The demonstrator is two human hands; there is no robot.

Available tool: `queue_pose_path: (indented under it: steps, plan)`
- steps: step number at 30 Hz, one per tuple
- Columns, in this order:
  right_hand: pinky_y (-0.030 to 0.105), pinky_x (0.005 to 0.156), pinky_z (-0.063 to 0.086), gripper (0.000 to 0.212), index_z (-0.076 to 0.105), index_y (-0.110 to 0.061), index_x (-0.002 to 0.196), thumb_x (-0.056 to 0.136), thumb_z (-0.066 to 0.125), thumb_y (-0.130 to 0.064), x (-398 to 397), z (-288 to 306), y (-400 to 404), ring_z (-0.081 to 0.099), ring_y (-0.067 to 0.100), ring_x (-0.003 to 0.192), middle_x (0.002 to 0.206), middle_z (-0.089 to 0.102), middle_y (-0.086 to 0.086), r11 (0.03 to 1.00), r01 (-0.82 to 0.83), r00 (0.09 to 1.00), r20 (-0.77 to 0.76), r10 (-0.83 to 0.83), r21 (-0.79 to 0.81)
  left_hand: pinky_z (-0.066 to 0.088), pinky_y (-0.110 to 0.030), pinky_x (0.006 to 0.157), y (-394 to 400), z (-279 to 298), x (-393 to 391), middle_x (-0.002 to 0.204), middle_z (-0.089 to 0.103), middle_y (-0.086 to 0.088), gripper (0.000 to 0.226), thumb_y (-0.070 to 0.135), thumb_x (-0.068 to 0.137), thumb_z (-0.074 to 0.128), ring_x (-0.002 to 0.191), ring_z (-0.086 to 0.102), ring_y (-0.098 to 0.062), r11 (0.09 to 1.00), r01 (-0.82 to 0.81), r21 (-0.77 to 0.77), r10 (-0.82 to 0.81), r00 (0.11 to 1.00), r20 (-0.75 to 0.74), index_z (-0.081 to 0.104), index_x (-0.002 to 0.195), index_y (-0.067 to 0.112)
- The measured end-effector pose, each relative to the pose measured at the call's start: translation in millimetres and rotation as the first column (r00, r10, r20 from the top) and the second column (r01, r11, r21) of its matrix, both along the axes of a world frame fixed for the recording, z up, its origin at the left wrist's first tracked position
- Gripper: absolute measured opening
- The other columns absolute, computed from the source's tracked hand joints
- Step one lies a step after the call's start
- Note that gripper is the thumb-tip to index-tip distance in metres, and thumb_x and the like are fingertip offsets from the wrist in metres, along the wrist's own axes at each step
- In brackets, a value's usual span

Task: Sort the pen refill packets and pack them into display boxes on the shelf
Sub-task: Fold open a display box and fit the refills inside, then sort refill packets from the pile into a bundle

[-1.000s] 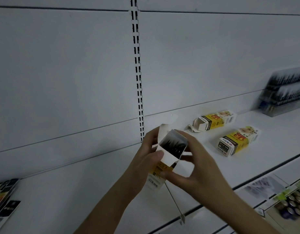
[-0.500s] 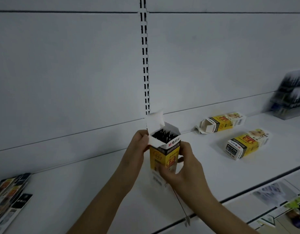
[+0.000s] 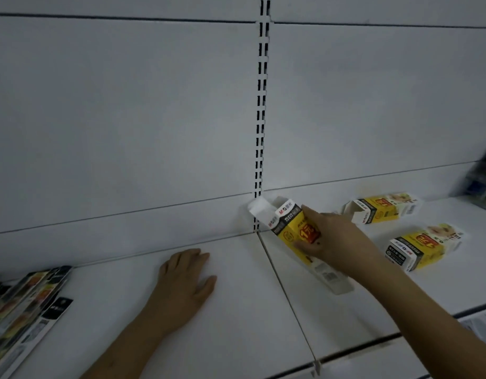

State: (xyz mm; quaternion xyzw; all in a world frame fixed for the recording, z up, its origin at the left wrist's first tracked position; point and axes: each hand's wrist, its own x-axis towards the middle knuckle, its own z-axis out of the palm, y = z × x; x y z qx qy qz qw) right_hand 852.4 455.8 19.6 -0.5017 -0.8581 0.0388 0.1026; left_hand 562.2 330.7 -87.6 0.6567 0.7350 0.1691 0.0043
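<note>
R hand point(image 3: 336, 242) is gripping the open box point(image 3: 293, 231), tilting it twd the back panel; L hand point(image 3: 185, 280) is lying flat, spread, on the shelf point(image 3: 236, 324). Better to seat it upright w/ flap rearward.

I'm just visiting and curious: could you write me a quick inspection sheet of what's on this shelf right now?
Surface: white shelf, divider strip down the middle.
Job's things: open yellow box held tilted by the back panel; two more yellow boxes lying flat to the right.
Clutter: flat packets at the left edge.
Hands: right hand grips the open box; left hand rests flat, empty.
Cables: nothing seen.
Surroundings: slotted rail, blurred dark display far right.
</note>
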Motion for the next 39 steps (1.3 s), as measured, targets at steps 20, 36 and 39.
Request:
queue_pose_path:
  steps: [20, 36, 39]
  plan:
    - [0.023, 0.088, 0.048, 0.047, 0.054, -0.025, 0.132, 0.09, 0.059, -0.046, -197.9, -32.2, -73.8, 0.056, 0.004, 0.097, 0.118, 0.058, -0.009, 0.826, -0.561, 0.788, -0.332, 0.518, -0.044, 0.051, -0.034, 0.079, -175.2, 34.7, -131.2, 0.108, 0.06, 0.001, 0.046, 0.05, 0.081, 0.054, 0.095, 0.055, -0.018, 0.831, -0.452, 0.324, 0.458, 0.887, 0.059, 0.068, 0.112, 0.019]
    - [0.027, 0.055, 0.058, 0.041, 0.066, -0.005, 0.092, 0.095, 0.055, -0.045, -355.1, -58.9, -185.2, 0.071, 0.02, 0.056, 0.072, 0.074, 0.005, 0.646, -0.568, 0.733, -0.67, 0.116, -0.51, 0.044, -0.022, 0.069, -207.3, 14.3, -137.3, 0.101, 0.066, 0.003, 0.026, 0.021, 0.085, 0.072, 0.092, 0.063, -0.016, 0.733, -0.599, 0.323, 0.574, 0.799, 0.179, 0.07, 0.111, 0.021]
    - [0.027, 0.05, 0.054, 0.048, 0.067, -0.003, 0.09, 0.09, 0.059, -0.05, -354.0, -59.7, -187.2, 0.072, 0.026, 0.061, 0.075, 0.075, 0.007, 0.52, -0.627, 0.694, -0.719, 0.036, -0.58, 0.047, -0.018, 0.083, -208.9, 13.8, -139.8, 0.112, 0.064, 0.005, 0.029, 0.017, 0.09, 0.068, 0.099, 0.061, -0.011, 0.76, -0.538, 0.365, 0.455, 0.841, 0.292, 0.066, 0.119, 0.021]
